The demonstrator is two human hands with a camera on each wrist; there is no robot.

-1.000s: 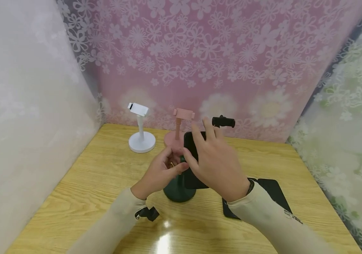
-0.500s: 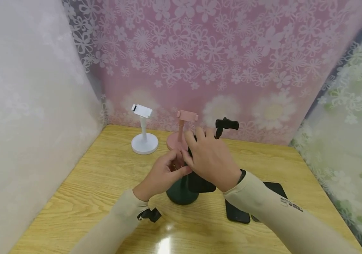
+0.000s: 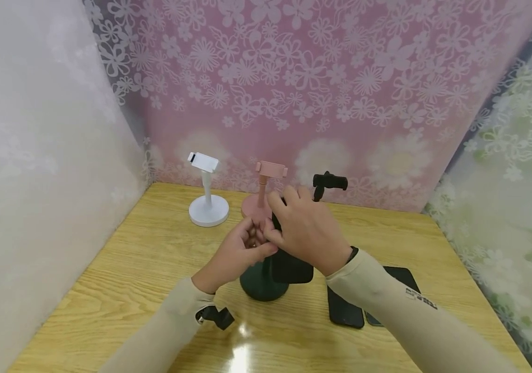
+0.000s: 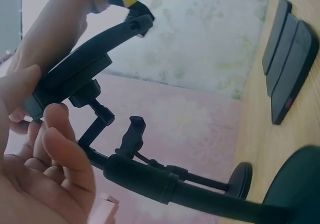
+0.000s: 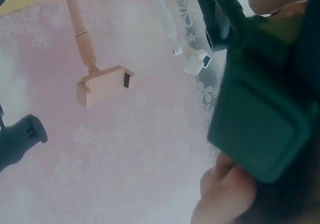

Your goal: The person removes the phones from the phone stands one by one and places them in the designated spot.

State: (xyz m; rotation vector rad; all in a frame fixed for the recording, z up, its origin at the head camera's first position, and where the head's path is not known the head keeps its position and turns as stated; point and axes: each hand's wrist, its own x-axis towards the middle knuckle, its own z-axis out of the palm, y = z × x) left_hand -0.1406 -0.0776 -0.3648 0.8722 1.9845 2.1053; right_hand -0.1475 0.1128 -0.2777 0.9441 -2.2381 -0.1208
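In the head view, a dark green phone stand (image 3: pixel 262 284) stands upright in front of me, its pole mostly behind my hands. A black smartphone (image 3: pixel 293 267) lies slanted against the stand's clamp (image 4: pixel 92 76), which is seen from beneath in the left wrist view. My right hand (image 3: pixel 311 229) grips the phone, fingers curled over its far edge and thumb at its left side. My left hand (image 3: pixel 235 253) pinches the left end of the clamp with thumb and fingertips. The clamp's green back (image 5: pixel 260 126) fills much of the right wrist view.
White (image 3: pixel 208 210), pink (image 3: pixel 253 205) and black (image 3: pixel 330 181) phone stands line the back of the wooden table. Several flat dark phones (image 3: pixel 346 311) lie at the right, partly under my right forearm. A pink floral cloth (image 3: pixel 270 93) hangs behind.
My right hand's fingers, straight and spread over the phone a second ago, have curled round its far edge. The left hand stays at the clamp.
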